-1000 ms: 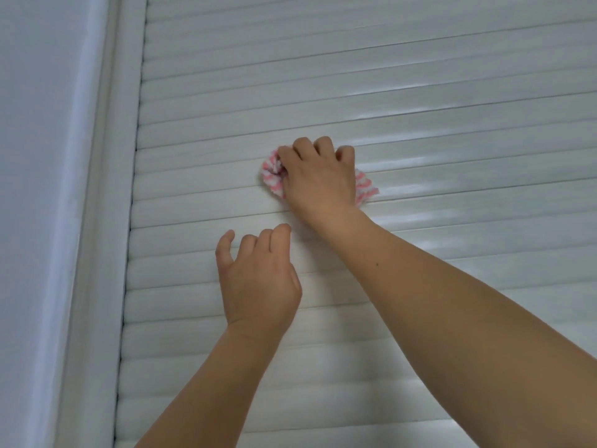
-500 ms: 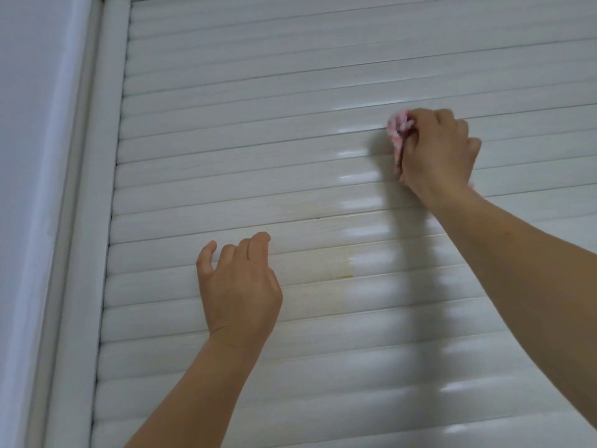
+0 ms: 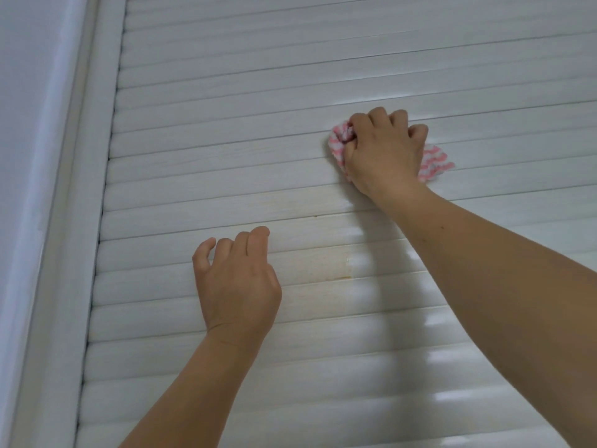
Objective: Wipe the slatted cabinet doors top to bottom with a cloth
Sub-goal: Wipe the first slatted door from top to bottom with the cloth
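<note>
The pink and white cloth (image 3: 433, 163) is bunched against the white slatted cabinet door (image 3: 245, 150), in the upper right part of the view. The right hand (image 3: 384, 153) clenches it and presses it on the slats. The left hand (image 3: 237, 282) holds nothing; its loosely bent fingers rest on lower slats. A yellowish stain (image 3: 326, 270) lies between the arms. The door frame (image 3: 84, 221) runs along the left.

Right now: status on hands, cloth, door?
Right hand grips cloth, pressed on slats. Left hand bare, fingers on slats. Yellowish stain below cloth. Nothing blocking.
</note>
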`<state>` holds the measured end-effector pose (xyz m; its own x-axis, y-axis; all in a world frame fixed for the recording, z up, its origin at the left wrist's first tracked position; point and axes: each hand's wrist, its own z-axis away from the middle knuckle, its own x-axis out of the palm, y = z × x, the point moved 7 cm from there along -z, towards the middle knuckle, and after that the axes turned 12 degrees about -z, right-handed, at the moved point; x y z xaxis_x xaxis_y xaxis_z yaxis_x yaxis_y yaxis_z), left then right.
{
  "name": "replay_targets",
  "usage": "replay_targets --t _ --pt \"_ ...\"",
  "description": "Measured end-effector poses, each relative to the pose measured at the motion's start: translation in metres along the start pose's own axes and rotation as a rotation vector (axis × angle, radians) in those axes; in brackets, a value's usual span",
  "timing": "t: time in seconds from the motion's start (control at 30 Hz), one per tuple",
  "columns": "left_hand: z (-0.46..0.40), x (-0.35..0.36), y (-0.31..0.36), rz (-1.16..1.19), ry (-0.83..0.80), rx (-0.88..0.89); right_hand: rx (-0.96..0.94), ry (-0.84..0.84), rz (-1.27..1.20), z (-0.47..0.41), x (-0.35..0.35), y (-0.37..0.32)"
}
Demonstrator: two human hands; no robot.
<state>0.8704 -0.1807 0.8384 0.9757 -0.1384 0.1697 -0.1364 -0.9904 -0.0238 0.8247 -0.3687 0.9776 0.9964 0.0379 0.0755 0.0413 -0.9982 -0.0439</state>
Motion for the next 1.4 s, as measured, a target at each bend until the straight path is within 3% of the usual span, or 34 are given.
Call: replay_targets --t 0.3,0.47,0.5,0.57,0.63,0.73,0.9,1.03,1.17,1.27,1.4 --pt "0.004 0.0 0.0 -0.002 -0.021 0.025 -0.138 -0.09 -0.1 0.005 0.028 -0.087" --pt "0.004 0.0 -0.003 0.012 -0.049 0.046 -0.206 -0.346 -0.288 0.004 0.043 -0.136" --pt "0.004 -0.001 -0.003 0.021 -0.057 0.044 -0.161 -0.392 -0.455 0.004 0.042 -0.14" --pt "0.001 -0.002 -0.005 0.037 -0.074 0.039 0.116 -0.425 -1.083 0.009 0.035 -0.135" --pt "-0.001 -0.003 -0.006 0.05 -0.093 0.032 0.413 -0.302 -1.613 0.016 0.025 -0.118" --pt "0.0 -0.002 -0.008 0.079 -0.128 0.015 0.615 -0.113 -1.842 0.025 0.007 -0.084" --pt "0.001 -0.004 -0.006 0.076 -0.174 -0.009 0.775 0.126 -1.742 0.032 -0.024 -0.01" --pt "0.002 -0.006 -0.005 0.065 -0.161 0.009 0.665 0.371 -1.193 0.026 -0.041 0.053" --pt "0.0 -0.008 -0.005 0.045 -0.113 0.021 0.59 0.299 -0.681 0.028 -0.044 0.074" --pt "0.0 -0.008 -0.004 0.047 -0.098 0.025 0.494 0.28 -0.602 0.03 -0.043 0.063" --pt "0.001 -0.007 -0.004 0.049 -0.087 0.021 0.096 0.072 -0.366 0.037 -0.017 0.028"
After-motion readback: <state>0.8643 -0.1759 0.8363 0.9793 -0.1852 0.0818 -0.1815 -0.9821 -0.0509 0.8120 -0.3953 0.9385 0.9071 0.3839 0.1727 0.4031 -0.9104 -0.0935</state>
